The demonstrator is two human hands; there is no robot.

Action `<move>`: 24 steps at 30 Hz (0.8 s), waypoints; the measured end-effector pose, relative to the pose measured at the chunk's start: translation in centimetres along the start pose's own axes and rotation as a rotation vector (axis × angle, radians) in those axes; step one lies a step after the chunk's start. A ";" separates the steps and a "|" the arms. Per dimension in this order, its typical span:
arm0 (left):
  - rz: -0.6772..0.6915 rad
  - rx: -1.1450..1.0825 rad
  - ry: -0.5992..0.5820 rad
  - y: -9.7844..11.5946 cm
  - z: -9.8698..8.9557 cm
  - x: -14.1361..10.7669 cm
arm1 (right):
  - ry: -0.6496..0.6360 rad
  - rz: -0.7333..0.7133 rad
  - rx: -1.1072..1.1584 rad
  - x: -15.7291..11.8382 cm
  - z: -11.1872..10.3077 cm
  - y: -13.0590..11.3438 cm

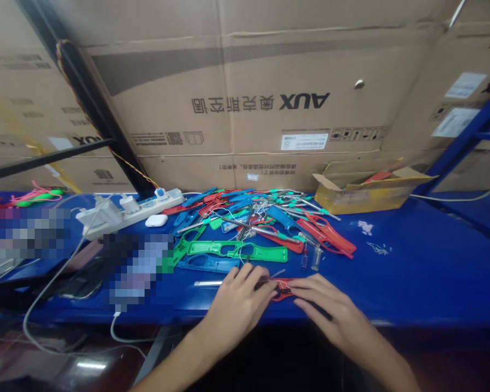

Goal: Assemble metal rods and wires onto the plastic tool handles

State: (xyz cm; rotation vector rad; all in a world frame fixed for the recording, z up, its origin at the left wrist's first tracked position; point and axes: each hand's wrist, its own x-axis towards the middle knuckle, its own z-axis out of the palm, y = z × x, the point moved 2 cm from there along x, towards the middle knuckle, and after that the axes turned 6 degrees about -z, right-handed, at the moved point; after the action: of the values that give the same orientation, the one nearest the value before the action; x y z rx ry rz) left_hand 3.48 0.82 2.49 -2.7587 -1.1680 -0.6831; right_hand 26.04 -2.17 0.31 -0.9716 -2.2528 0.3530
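Between my hands, near the table's front edge, lies a red lighter casing (285, 290) with small dark and thin white parts in it. My left hand (242, 294) bends its fingers around the casing's left part, covering it. A silver lighter tube (207, 283) sticks out to the left from under that hand. On the right end, my right hand (329, 305) grips with its fingertips and hides that end. Just beyond are a green casing half (265, 253), a blue casing half (212, 263) and small clear fuel tanks (316, 258).
A heap of red, blue and green casings with metal tubes (249, 218) spreads behind. At the back right stands an open cardboard box (359, 200). A power strip (147, 209), white earbud case (155, 220), and cabled phone with blurred screen (141, 272) are left. Small white bits (379, 249) lie right.
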 end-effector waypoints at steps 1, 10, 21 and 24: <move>-0.002 -0.028 0.005 -0.2 -0.1 -0.1 | 0.000 0.006 -0.007 -0.1 0.0 0.0; -0.122 -0.265 -0.071 -2.5 -0.9 -1.1 | 0.028 0.073 0.014 0.7 -0.8 -0.5; -0.088 -0.370 -0.080 -2.3 -0.8 -0.9 | -0.015 0.010 -0.062 5.7 0.4 0.1; -0.090 -0.405 -0.105 -2.1 -1.1 -0.9 | -0.024 0.048 -0.080 5.9 0.7 0.0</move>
State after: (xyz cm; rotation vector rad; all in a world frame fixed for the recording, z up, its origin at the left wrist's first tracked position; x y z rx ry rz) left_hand 1.08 1.46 2.88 -3.1193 -1.3089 -0.8816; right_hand 22.60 2.10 2.49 -1.0696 -2.2834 0.2994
